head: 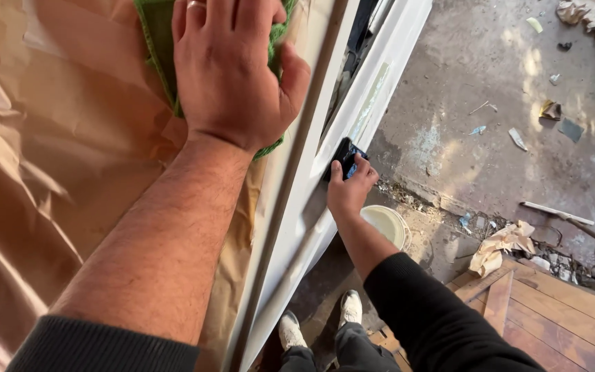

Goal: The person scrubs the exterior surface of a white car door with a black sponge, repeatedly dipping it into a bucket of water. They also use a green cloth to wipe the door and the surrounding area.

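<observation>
My left hand (232, 69) fills the upper left of the frame, palm flat and fingers spread, pressing a green fibrous scrubbing pad (156, 48) against crinkled brown masking paper (56, 158). Just right of it runs the white painted door frame (297, 227). At centre, my right hand (349, 189) clasps a small dark sanding block (346, 157) against that frame. Below it, on the dirty concrete ground (463, 89), stands a white plastic bucket (385, 224) holding pale liquid. Wooden planks (552, 310) lie at lower right.
</observation>
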